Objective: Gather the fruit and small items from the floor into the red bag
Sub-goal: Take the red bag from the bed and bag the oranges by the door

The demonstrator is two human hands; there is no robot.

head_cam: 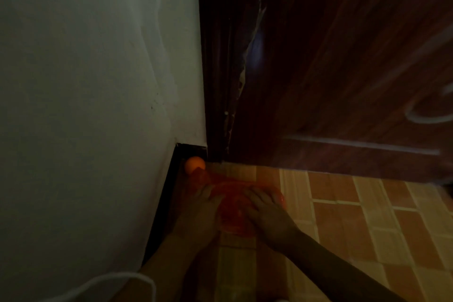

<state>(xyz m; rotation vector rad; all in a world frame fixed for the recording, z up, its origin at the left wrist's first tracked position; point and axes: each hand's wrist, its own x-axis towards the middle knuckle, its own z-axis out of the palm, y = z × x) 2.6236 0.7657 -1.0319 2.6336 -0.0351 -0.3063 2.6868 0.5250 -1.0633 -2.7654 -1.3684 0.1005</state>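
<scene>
1. Reaching down into the dim corner, you have both hands on the red bag (232, 211), which lies on the tiled floor (367, 216).
2. Your left hand (201, 213) and right hand (267, 211) each hold the bag's plastic in their grip.
3. An orange fruit (195, 164) sits beyond the bag, against the wall (98, 81) beside the door (343, 68).
</scene>
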